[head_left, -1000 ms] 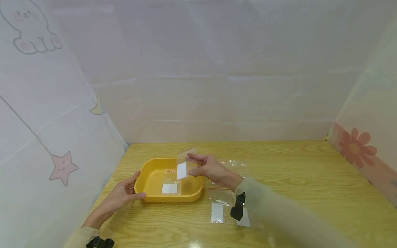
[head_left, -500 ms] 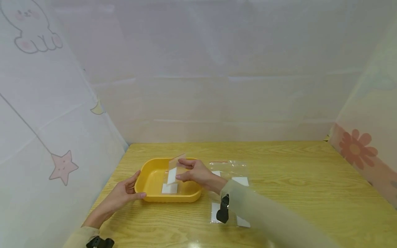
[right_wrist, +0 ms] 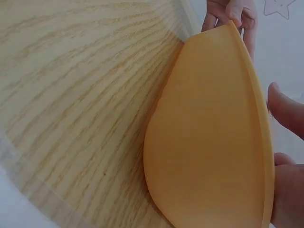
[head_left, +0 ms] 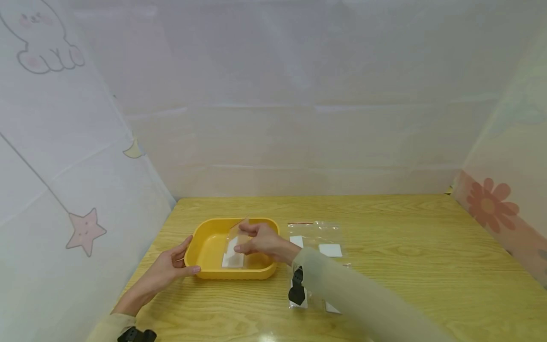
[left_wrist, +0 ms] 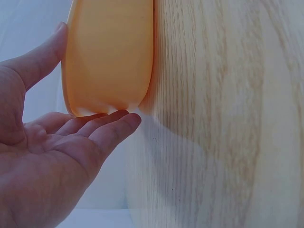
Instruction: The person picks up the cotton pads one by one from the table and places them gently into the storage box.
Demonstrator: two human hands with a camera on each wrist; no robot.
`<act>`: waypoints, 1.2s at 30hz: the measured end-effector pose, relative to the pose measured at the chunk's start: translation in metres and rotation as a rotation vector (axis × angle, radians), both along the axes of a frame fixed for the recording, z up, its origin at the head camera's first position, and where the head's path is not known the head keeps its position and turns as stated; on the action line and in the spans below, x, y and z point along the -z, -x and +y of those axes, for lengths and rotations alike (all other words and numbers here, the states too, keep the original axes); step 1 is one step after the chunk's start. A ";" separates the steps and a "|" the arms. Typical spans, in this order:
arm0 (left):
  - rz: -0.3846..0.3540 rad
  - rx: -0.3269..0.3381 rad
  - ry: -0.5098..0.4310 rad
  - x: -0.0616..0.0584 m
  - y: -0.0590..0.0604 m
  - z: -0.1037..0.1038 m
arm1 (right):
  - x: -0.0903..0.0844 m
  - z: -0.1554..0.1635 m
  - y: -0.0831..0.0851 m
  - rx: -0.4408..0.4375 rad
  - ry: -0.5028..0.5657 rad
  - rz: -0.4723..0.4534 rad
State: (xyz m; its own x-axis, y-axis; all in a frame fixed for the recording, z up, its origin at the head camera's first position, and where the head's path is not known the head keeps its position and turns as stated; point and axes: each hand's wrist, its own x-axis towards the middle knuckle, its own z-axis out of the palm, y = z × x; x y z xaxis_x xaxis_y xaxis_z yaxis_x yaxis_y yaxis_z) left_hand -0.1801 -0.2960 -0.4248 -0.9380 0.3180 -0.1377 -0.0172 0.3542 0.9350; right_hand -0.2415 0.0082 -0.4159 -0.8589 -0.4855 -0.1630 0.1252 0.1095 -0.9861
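My left hand (head_left: 168,266) holds the left end of a yellow plastic tray (head_left: 239,274); in the left wrist view its thumb lies at the rim and its fingertips rest against the outer wall. Over the inside of the tray, my right hand (head_left: 262,241) pinches a clear zip bag (head_left: 240,227) with a red seal line and a white label. Another bag's white label (head_left: 232,261) lies on the tray floor, partly overlapped by the held bag. In the right wrist view the tray wall (right_wrist: 209,123) hides the bag, and only part of the right hand (right_wrist: 289,190) shows.
Right of the tray, several clear zip bags (head_left: 316,231) with white labels lie on the wooden table (head_left: 406,247), partly covered by the right forearm. Printed cloth walls (head_left: 299,118) enclose the table at the back and both sides.
My right hand has moved left and down with the zip bag, from above the tray's right part to close over the label inside. The left hand has stayed on the tray.
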 end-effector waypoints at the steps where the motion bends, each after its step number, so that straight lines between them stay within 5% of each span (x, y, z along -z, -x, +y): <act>1: 0.002 0.002 0.000 0.000 0.000 0.000 | 0.000 0.000 0.000 -0.005 -0.028 -0.006; 16: 0.007 0.002 -0.004 0.001 0.001 -0.002 | -0.032 0.019 -0.005 -0.047 -0.494 0.149; 27: 0.004 0.001 0.012 0.002 0.003 -0.003 | -0.061 0.102 0.003 -0.098 -0.301 0.330; 36: 0.006 -0.003 0.039 0.002 0.002 -0.007 | -0.041 0.192 -0.001 -0.002 -0.328 0.462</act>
